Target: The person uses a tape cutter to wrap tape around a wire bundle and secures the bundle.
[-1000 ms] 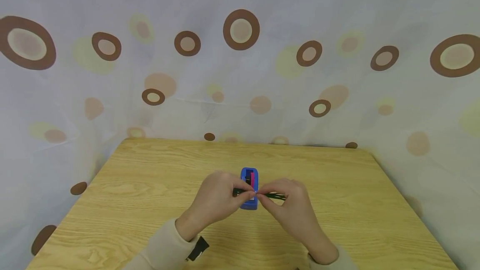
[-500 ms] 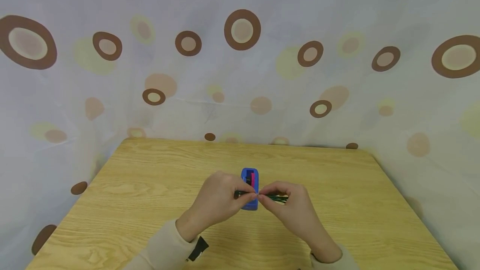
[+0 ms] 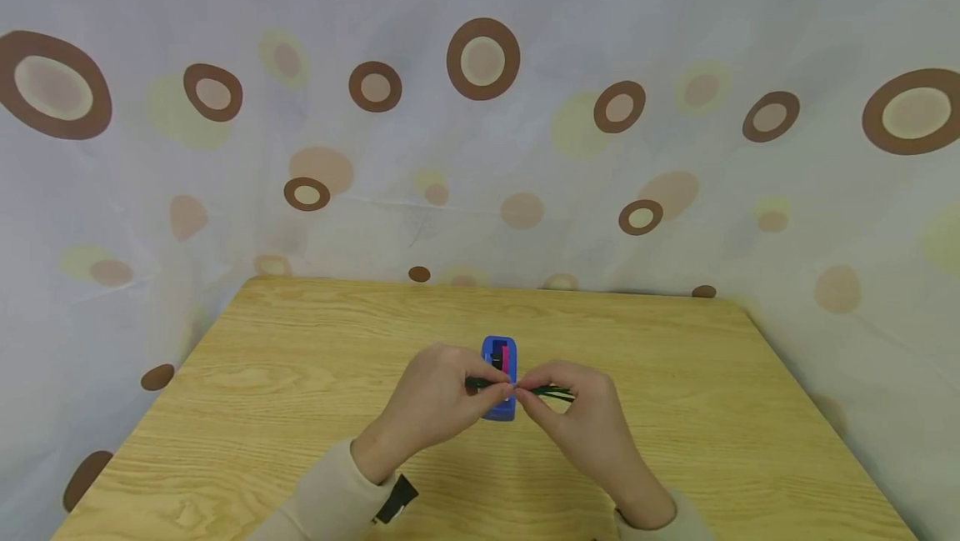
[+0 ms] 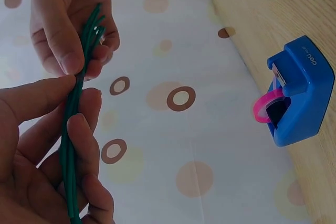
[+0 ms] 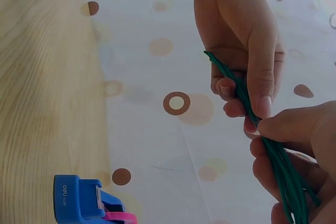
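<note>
A bundle of thin green wire-like strands (image 4: 70, 150) runs lengthwise through both hands. My left hand (image 3: 431, 395) pinches it between thumb and forefinger, and its other fingers curl around the lower stretch in the left wrist view. Tip to tip with it, my right hand (image 3: 592, 412) pinches the bundle from the other side. Loose strand ends fan out past the right fingers. Fingertips cover the middle of the bundle (image 5: 286, 177). On the table beyond the hands is a blue tape dispenser (image 4: 312, 95) with a pink ring in it; in the head view the hands partly hide it.
The wood-grain table (image 3: 337, 333) ends at a pale cloth (image 3: 480, 149) patterned with brown circles, which hangs behind it and at both sides. A black device (image 3: 396, 499) sits by the left sleeve cuff.
Both hands keep their pinch in almost the same place above the table. The right hand and the loose strand ends shift only slightly. The tape dispenser stays put.
</note>
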